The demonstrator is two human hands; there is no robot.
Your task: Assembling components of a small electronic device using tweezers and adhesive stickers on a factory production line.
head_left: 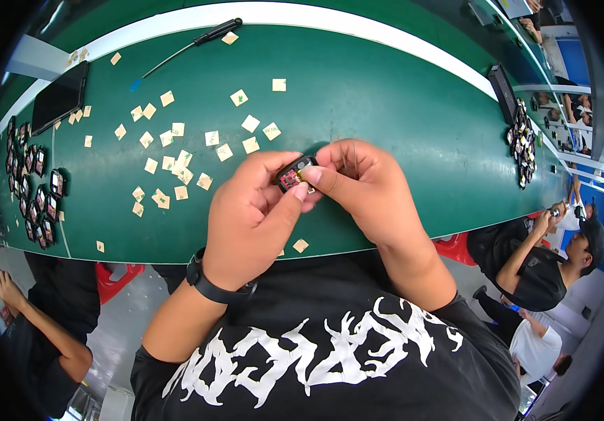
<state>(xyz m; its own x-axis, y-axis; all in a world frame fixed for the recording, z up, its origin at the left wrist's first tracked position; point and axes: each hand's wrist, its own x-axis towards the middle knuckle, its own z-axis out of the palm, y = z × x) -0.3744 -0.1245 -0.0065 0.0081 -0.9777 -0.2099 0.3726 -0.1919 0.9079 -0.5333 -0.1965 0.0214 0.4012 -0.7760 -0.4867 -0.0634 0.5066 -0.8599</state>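
Observation:
Near the table's front edge, my left hand (254, 196) grips a small black electronic housing (289, 179) with its thumb along the near edge. A red circuit board shows inside the open housing, beside a round grey part. My right hand (358, 179) closes on the housing's right side, its thumb pressed onto the inside. Something thin and greyish shows by the curled right fingers, too fine to make out. My fingers hide the housing's underside and right end. Small cream paper squares (224, 152) lie scattered left of my hands.
A screwdriver (193, 46) lies at the back of the green table (386, 91). At the left are a black tablet-like panel (61, 98) and several similar housings (38, 200). More small parts (523, 144) and a black box (502, 85) are at the right. Co-workers (533, 259) sit on both sides.

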